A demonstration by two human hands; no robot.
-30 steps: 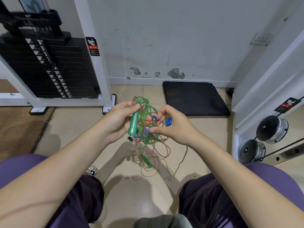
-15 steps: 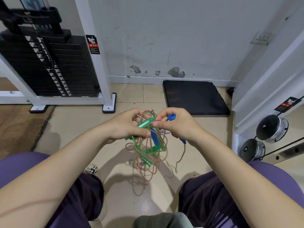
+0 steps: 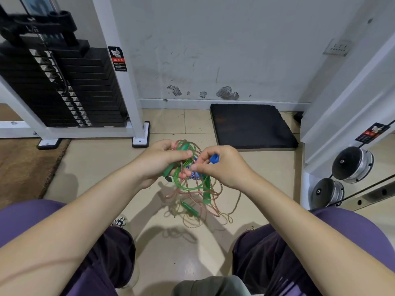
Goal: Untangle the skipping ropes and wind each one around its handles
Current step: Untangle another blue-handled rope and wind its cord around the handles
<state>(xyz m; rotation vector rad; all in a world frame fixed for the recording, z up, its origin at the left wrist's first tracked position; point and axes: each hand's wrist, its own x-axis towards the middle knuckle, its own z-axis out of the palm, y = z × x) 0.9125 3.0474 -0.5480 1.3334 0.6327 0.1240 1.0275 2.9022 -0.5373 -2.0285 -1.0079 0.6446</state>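
A tangle of skipping ropes (image 3: 188, 184) hangs between my hands above the floor: a clear green rope, a thin pink rope and a tan cord looped through each other. My left hand (image 3: 158, 163) is closed around a green handle (image 3: 168, 170) and several loops. My right hand (image 3: 222, 165) holds a blue handle (image 3: 214, 158) and pinches strands of the tangle with its fingertips. A second green handle (image 3: 207, 194) dangles below my right hand, and a third green handle (image 3: 190, 208) hangs lower in the loops.
A white-framed weight stack (image 3: 64, 86) stands at the back left. A black foam mat (image 3: 252, 127) lies against the wall. Round weight plates (image 3: 350, 165) sit on a rack at the right. A brown carpet (image 3: 23, 167) covers the left floor. My knees are below.
My left hand has turned its green handle from lying across to pointing down-left. The dangling green handles and loops have swung lower and rightward. My right hand kept the blue handle.
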